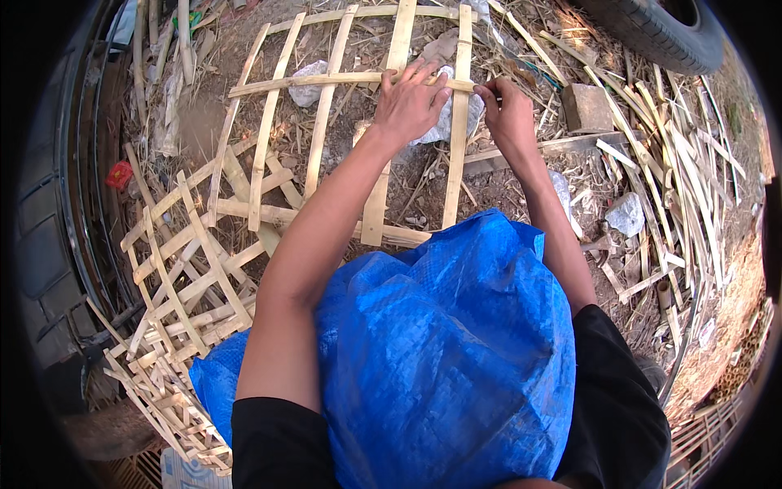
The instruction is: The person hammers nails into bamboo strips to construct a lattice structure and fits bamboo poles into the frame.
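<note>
A bamboo lattice frame lies before me, its long strips (459, 163) running away from me and a thin crosswise bamboo strip (350, 78) passing across them. My left hand (407, 104) is closed over this crosswise strip near its right part, fingers bent around it beside a wide slat (401, 37). At the strip's right end, just past the rightmost long strip, my right hand (509, 114) pinches with thumb and fingers. The exact contact of those fingertips is partly hidden. A blue tarp sheet (448, 350) covers my lap.
Woven bamboo lattices (183, 293) are stacked at the left. Loose split strips (680, 175) pile up at the right, near a wooden block (588, 108), a hammer-like tool (600, 244) and a pale stone-like lump (626, 214). A tyre (660, 37) stands at the far right.
</note>
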Motion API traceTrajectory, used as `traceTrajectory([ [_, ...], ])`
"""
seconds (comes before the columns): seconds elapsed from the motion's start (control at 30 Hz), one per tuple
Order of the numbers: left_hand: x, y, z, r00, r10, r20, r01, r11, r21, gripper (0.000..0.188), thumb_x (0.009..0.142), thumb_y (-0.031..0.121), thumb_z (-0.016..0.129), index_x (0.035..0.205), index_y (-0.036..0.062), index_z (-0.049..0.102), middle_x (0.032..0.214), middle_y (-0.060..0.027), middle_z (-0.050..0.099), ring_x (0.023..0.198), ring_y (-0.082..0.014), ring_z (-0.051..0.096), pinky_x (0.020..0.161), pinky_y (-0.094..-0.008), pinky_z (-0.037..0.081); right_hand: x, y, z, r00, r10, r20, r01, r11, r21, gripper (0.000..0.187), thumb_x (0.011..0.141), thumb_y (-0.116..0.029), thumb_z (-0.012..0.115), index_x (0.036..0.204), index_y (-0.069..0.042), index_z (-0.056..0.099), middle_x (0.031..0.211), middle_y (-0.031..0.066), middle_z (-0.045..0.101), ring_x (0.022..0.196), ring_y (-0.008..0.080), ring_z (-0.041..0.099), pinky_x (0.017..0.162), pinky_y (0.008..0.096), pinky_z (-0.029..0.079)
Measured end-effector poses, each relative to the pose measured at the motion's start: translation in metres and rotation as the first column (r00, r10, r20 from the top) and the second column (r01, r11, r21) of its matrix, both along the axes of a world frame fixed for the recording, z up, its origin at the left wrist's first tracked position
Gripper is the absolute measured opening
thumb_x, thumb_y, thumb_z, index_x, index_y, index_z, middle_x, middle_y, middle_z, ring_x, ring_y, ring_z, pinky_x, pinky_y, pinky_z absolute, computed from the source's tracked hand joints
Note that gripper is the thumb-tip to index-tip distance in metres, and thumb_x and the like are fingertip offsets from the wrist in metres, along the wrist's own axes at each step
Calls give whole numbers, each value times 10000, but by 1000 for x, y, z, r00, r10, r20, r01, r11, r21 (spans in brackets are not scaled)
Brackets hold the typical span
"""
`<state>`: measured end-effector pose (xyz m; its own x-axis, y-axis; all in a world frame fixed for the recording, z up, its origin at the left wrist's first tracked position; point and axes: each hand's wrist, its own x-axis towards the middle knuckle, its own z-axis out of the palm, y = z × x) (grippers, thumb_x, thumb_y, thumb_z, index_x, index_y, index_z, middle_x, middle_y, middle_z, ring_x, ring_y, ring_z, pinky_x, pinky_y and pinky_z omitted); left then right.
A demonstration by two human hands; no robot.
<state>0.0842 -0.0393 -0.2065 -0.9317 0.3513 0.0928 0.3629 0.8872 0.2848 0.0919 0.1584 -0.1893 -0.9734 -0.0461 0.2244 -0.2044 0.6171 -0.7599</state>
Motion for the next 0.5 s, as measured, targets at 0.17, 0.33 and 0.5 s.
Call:
traceTrajectory([
  [0.17, -24, 4, -8, 996, 85, -3, -83, 986, 143, 260, 853, 386, 665, 992, 197, 780, 1329, -13, 595, 1300, -222, 440, 1050, -496, 276, -34, -7, -8, 991, 58, 120, -64, 997, 44, 187, 887, -159, 642, 863, 26, 654, 799, 234, 660, 751, 413, 645, 678, 459, 491],
  [0.33, -37, 2, -9, 985, 61, 162, -114, 932, 343, 239, 801, 395, 737, 928, 198, 785, 1177, 15, 662, 1234, -213, 465, 1081, -514, 189, -33, -11, -7, 992, 119, 36, -124, 979, 163, 160, 898, -147, 615, 867, 6, 649, 773, 221, 660, 734, 407, 651, 658, 471, 504],
  [0.5, -42, 12, -18, 985, 3, 171, -75, 904, 420, 288, 796, 377, 772, 980, 156, 773, 1072, -22, 687, 1123, -220, 548, 1055, -418, 327, -35, -8, -9, 988, 156, -2, -149, 948, 283, 135, 905, -143, 589, 885, -19, 638, 744, 209, 657, 722, 399, 658, 655, 494, 518],
])
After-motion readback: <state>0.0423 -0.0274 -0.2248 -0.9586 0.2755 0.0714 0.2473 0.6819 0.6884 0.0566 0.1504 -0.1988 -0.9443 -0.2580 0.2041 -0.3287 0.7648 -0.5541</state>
